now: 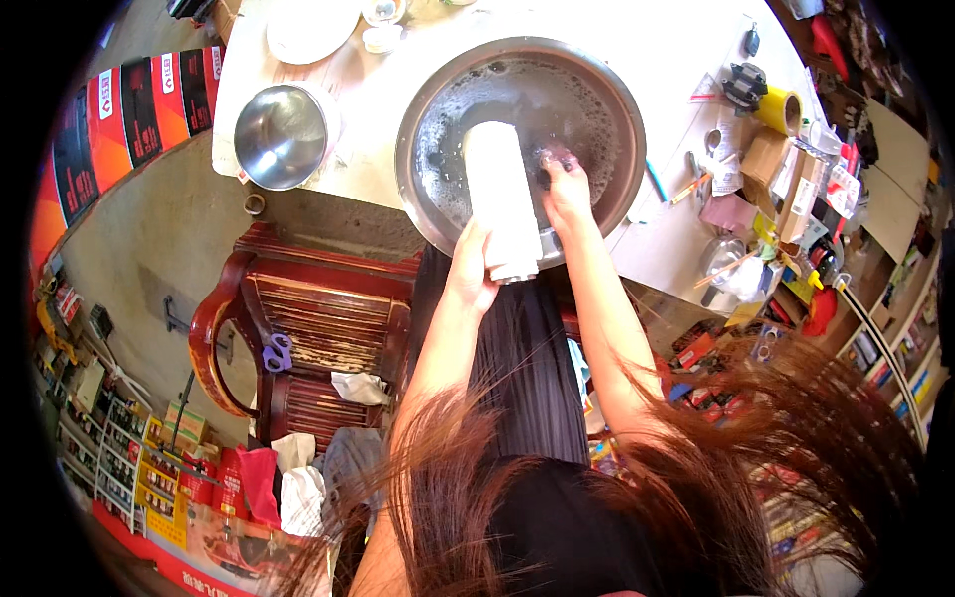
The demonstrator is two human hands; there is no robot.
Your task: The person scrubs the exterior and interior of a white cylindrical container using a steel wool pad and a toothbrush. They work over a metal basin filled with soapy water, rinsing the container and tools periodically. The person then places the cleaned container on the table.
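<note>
A wide metal basin [631,109] of soapy water stands at the table's near edge. Over its left half I hold a long white cylindrical bottle [502,189], tilted, with a narrower end toward me. My left hand [472,271] is closed around the bottle near that lower end, its thumb along the side. To the right of the bottle, my right hand [565,189] is over the basin, its fingers curled together and wet with suds. What those fingers hold, if anything, I cannot make out.
An empty steel bowl [282,137] sits left of the basin, with a white plate [310,28] behind it. At right lie a yellow roll [779,109], cardboard boxes [766,164] and pencils [690,189]. A wooden chair [323,289] with purple scissors [278,352] is at near left.
</note>
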